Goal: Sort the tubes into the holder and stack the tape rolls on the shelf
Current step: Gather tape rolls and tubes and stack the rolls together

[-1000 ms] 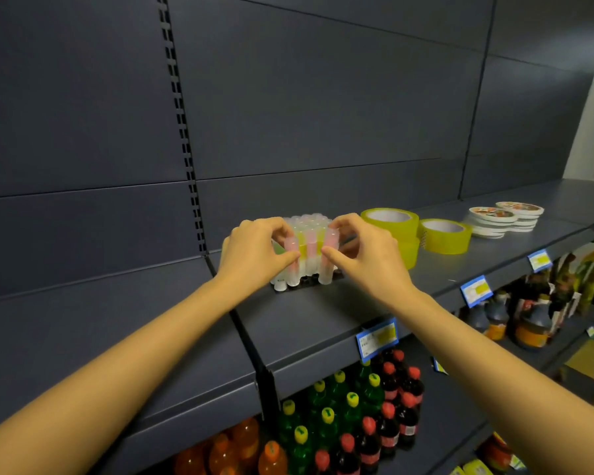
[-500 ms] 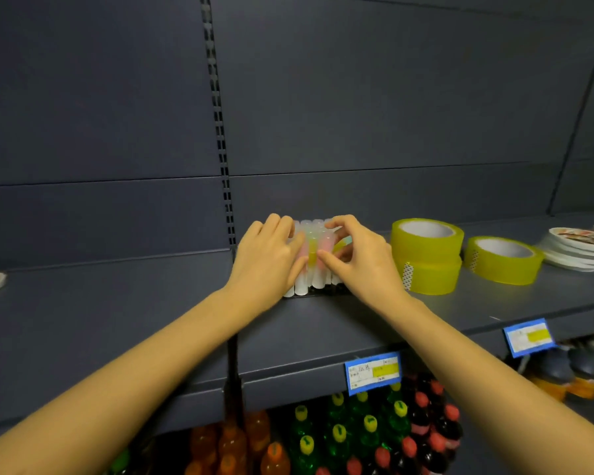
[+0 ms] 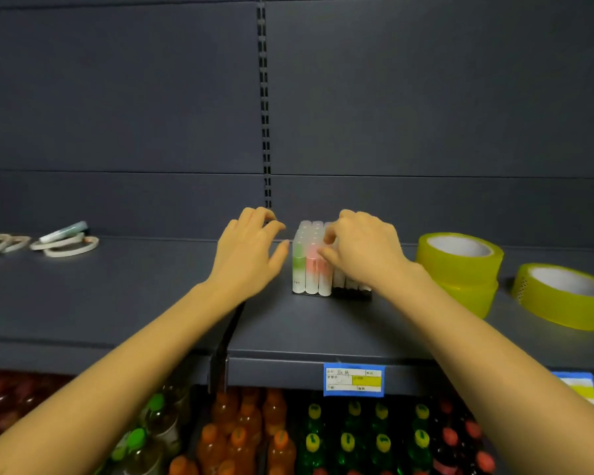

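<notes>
Tubes [image 3: 306, 265] stand on the grey shelf [image 3: 117, 296], right hand [image 3: 364, 248] pinching them, left hand [image 3: 247, 252] spread alongside.

The right hand [image 3: 364, 248] hides half of the tubes [image 3: 311, 258] (their holder [image 3: 352, 292] barely shows). At the right edge 1 yellow tape roll [image 3: 563, 296] is cropped; the price label [image 3: 354, 380] print is blurred.
</notes>
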